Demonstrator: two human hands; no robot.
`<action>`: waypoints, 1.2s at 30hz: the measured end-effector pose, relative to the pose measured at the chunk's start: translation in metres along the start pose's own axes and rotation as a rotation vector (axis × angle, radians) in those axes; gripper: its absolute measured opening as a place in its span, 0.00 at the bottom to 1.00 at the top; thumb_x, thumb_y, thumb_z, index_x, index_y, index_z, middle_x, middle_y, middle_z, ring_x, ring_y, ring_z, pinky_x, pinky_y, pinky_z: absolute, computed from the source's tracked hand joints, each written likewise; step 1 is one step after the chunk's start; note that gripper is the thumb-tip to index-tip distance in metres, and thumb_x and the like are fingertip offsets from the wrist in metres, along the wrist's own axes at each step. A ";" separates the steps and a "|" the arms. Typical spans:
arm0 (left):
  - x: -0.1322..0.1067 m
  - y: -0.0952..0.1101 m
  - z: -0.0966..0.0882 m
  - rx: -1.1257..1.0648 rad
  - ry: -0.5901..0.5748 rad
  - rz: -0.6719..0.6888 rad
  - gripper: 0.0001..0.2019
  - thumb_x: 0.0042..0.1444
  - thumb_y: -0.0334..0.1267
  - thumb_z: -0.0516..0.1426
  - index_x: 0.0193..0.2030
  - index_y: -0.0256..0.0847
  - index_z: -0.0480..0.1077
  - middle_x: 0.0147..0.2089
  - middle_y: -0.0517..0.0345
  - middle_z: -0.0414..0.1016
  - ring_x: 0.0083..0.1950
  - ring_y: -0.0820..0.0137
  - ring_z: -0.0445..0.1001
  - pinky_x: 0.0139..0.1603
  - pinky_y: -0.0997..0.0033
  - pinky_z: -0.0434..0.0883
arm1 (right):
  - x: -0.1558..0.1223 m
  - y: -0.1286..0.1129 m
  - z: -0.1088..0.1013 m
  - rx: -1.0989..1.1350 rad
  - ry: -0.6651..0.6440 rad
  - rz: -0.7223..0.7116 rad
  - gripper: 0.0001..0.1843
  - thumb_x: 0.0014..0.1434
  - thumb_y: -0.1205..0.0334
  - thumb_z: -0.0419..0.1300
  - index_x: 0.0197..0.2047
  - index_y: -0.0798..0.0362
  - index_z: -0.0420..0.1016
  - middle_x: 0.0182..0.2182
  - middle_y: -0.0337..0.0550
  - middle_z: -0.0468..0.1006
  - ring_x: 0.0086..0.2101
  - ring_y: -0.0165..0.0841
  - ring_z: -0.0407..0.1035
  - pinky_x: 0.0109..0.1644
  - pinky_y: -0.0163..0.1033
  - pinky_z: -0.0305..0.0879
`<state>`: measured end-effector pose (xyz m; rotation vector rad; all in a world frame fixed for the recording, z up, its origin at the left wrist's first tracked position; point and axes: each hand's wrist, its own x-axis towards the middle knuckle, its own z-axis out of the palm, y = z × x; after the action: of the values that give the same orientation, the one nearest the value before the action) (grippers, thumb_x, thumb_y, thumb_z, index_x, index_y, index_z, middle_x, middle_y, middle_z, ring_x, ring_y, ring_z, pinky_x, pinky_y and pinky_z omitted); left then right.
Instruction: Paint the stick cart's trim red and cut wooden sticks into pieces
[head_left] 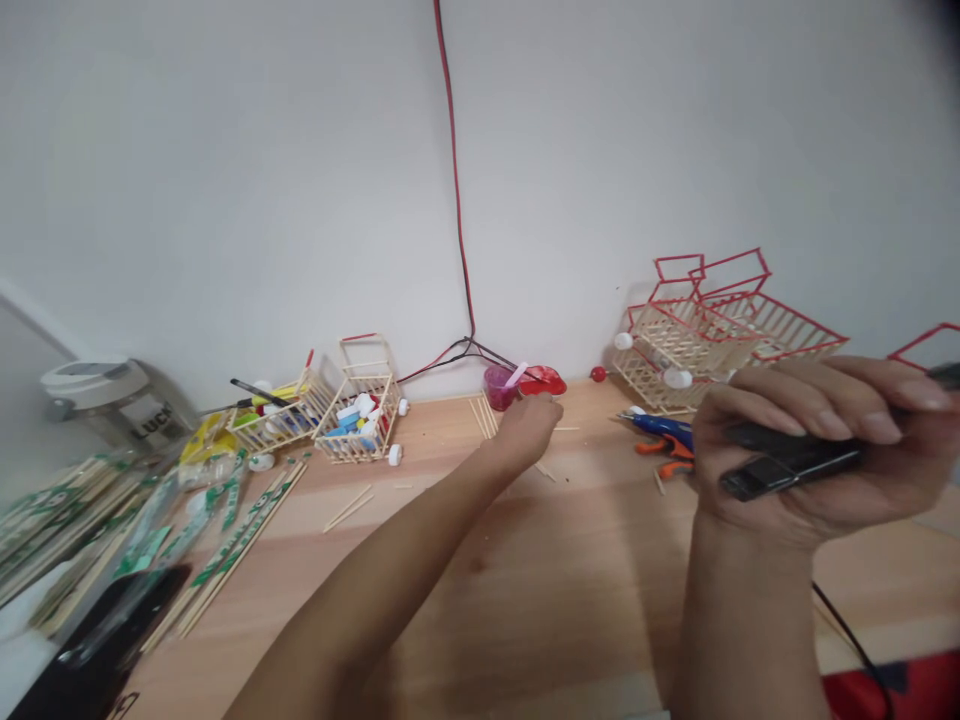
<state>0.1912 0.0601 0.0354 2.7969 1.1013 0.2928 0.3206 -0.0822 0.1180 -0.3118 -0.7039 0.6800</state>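
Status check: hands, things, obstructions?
Left hand by red object, grip unclear. Right hand raised, holding black tool. Purple cup close by left hand.

At twelve o'clock, a red-and-black wire (453, 120) down the pale wall (300, 150); at nine, a lidded jug (120, 410) lettered LUCK; at eight, a flat black phone (82, 655); at four, red cloth (926, 685).

Black tool (791, 470), perhaps cutters, tilted

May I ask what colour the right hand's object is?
The object is black, shown in the head view.
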 end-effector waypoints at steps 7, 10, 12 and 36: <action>0.020 0.018 0.019 0.101 0.004 -0.045 0.15 0.55 0.18 0.46 0.44 0.26 0.70 0.47 0.36 0.72 0.50 0.58 0.72 0.46 0.60 0.70 | 0.005 0.009 -0.001 0.000 -0.023 0.057 0.12 0.53 0.51 0.62 0.24 0.45 0.67 0.19 0.31 0.41 0.20 0.30 0.34 0.24 0.38 0.47; 0.009 0.025 0.017 0.108 0.014 -0.002 0.14 0.55 0.20 0.47 0.45 0.29 0.68 0.46 0.40 0.72 0.50 0.60 0.71 0.48 0.61 0.70 | 0.005 0.011 0.001 0.079 -0.049 0.107 0.10 0.52 0.54 0.64 0.25 0.46 0.67 0.20 0.31 0.42 0.20 0.30 0.34 0.24 0.38 0.48; -0.005 0.027 0.015 0.079 0.035 0.045 0.13 0.55 0.22 0.48 0.45 0.32 0.67 0.43 0.45 0.73 0.48 0.62 0.71 0.48 0.63 0.69 | 0.003 0.011 0.002 0.120 -0.068 0.137 0.10 0.51 0.56 0.66 0.26 0.46 0.67 0.20 0.30 0.42 0.20 0.30 0.34 0.24 0.37 0.48; -0.257 -0.113 -0.046 -0.871 0.860 -0.663 0.06 0.45 0.37 0.58 0.24 0.36 0.67 0.22 0.62 0.68 0.25 0.75 0.67 0.29 0.75 0.65 | -0.049 0.101 0.028 -0.221 -0.550 0.766 0.12 0.53 0.48 0.59 0.30 0.48 0.71 0.23 0.36 0.61 0.25 0.32 0.61 0.33 0.45 0.66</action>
<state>-0.0777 -0.0313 0.0249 1.4195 1.4495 1.5049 0.2267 -0.0386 0.0661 -0.6229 -1.2037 1.4517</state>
